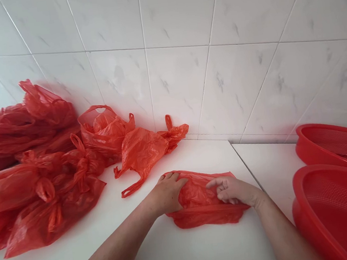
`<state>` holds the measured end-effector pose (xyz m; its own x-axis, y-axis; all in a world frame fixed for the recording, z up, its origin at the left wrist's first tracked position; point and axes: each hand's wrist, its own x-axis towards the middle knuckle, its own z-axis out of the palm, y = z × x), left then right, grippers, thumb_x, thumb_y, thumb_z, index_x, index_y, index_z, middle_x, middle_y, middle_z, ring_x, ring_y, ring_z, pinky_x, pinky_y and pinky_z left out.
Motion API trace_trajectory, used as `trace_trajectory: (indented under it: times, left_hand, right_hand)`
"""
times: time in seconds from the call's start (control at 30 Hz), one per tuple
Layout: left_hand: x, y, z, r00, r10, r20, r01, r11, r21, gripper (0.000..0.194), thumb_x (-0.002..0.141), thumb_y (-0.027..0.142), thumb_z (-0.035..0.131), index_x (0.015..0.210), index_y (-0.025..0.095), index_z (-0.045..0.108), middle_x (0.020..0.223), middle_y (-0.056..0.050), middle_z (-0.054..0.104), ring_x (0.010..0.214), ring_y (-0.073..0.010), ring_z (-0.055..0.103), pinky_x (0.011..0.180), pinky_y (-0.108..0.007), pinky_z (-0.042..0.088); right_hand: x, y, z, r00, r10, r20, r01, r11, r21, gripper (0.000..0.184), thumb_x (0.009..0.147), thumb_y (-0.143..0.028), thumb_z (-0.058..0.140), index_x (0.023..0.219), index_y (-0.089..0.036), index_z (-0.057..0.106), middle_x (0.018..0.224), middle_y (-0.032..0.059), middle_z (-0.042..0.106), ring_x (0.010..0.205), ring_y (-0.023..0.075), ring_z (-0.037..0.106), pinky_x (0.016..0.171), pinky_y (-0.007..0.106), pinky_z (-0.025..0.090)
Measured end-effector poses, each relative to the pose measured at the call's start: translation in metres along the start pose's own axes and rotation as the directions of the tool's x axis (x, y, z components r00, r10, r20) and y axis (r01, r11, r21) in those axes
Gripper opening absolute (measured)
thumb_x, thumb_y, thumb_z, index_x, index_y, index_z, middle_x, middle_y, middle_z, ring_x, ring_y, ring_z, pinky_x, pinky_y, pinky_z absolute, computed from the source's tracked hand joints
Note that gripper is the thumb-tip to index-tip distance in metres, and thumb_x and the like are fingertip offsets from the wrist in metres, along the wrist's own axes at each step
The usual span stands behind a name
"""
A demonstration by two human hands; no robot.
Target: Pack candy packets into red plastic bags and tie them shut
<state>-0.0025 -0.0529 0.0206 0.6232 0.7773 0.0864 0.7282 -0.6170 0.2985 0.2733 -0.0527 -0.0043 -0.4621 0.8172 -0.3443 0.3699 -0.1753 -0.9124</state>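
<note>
A flattened red plastic bag (201, 202) lies on the white counter (163, 249) in front of me. My left hand (167, 193) rests on its left end, palm down, fingers stretched forward over the plastic. On the bag's right end my right hand (231, 190) presses down with its fingers curled and bunched into the plastic. Both hands touch the same bag.
Several crumpled and knotted red bags (42, 192) are heaped at the left, and two loose ones (141, 151) lie near the tiled wall (184, 61). Two red mesh baskets (337, 207) stand at the right edge.
</note>
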Motion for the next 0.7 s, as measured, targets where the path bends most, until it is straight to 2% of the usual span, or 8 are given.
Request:
trace_trajectory:
  times: [0.17,0.27,0.33,0.43,0.5,0.53,0.6,0.7]
  left_hand:
    - [0.003,0.006,-0.01,0.997,0.047,-0.058,-0.048,0.998,-0.03,0.055,0.067,0.024,0.067,0.121,0.025,0.055,0.117,-0.008,0.057,0.104,-0.0266,0.054,0.085,-0.035,0.047]
    - [0.007,0.018,-0.014,0.971,0.149,-0.185,-0.15,0.989,0.005,0.028,0.083,0.031,0.056,0.109,0.021,0.061,0.101,-0.007,0.062,0.096,-0.0231,0.056,0.087,-0.036,0.044]
    - [0.006,0.029,-0.01,0.947,0.247,-0.207,-0.248,0.968,0.022,0.024,0.087,0.032,0.052,0.104,0.019,0.061,0.093,-0.005,0.062,0.088,-0.0204,0.057,0.081,-0.033,0.044]
    - [0.0,0.045,0.003,0.928,0.364,-0.085,-0.363,0.932,0.028,0.023,0.08,0.037,0.063,0.095,0.02,0.062,0.088,-0.002,0.062,0.076,-0.0183,0.056,0.065,-0.029,0.044]
    - [-0.008,0.053,0.012,0.92,0.392,-0.002,-0.391,0.918,0.066,0.007,0.082,0.025,0.057,0.088,0.02,0.06,0.085,-0.001,0.062,0.07,-0.0174,0.054,0.061,-0.029,0.042]
    - [-0.013,0.056,0.016,0.916,0.401,0.023,-0.402,0.912,0.078,0.008,0.083,0.017,0.052,0.085,0.02,0.059,0.082,-0.001,0.062,0.067,-0.0169,0.054,0.06,-0.029,0.041]
    - [-0.023,0.061,0.022,0.905,0.422,0.054,-0.425,0.903,0.063,0.019,0.081,0.007,0.045,0.086,0.02,0.058,0.08,-0.001,0.062,0.065,-0.0162,0.053,0.059,-0.028,0.04]
    - [-0.036,0.066,0.025,0.887,0.459,0.05,-0.461,0.887,0.017,0.017,0.084,0.011,0.045,0.091,0.021,0.057,0.081,-0.001,0.062,0.067,-0.0156,0.054,0.06,-0.027,0.04]
  right_hand:
    - [-0.004,0.004,-0.003,0.992,-0.056,-0.117,0.091,0.945,0.314,0.042,0.079,-0.046,0.059,0.109,-0.016,0.059,0.063,-0.004,0.054,0.043,0.0039,0.039,0.037,0.015,0.025]
    - [-0.003,-0.003,0.002,0.978,-0.109,-0.177,0.188,0.828,0.529,0.039,0.083,-0.045,0.058,0.112,-0.019,0.057,0.064,-0.0046,0.053,0.042,0.0026,0.038,0.035,0.013,0.026]
    - [0.0,-0.007,0.007,0.971,-0.13,-0.201,0.229,0.744,0.628,0.036,0.085,-0.04,0.057,0.114,-0.02,0.057,0.065,-0.0045,0.054,0.044,0.0026,0.042,0.035,0.011,0.03]
    - [0.011,-0.007,0.013,0.974,-0.107,-0.199,0.218,0.669,0.711,0.031,0.087,-0.036,0.055,0.114,-0.02,0.056,0.088,0.0019,0.064,0.063,0.0054,0.057,0.049,0.013,0.045]
    - [0.019,-0.003,0.015,0.973,-0.083,-0.215,0.215,0.662,0.718,0.03,0.088,-0.035,0.053,0.113,-0.019,0.056,0.109,0.0073,0.063,0.081,0.0093,0.062,0.066,0.019,0.052]
    - [0.022,0.0,0.015,0.968,-0.073,-0.24,0.225,0.675,0.703,0.029,0.088,-0.036,0.052,0.112,-0.019,0.056,0.114,0.0088,0.062,0.087,0.0113,0.063,0.073,0.022,0.053]
    - [0.027,0.004,0.013,0.952,-0.066,-0.3,0.255,0.713,0.653,0.03,0.088,-0.038,0.05,0.111,-0.019,0.056,0.116,0.01,0.061,0.092,0.0141,0.063,0.078,0.027,0.053]
    - [0.026,0.003,0.011,0.934,-0.086,-0.347,0.287,0.759,0.585,0.033,0.088,-0.04,0.049,0.112,-0.02,0.056,0.11,0.009,0.062,0.092,0.0149,0.062,0.078,0.028,0.052]
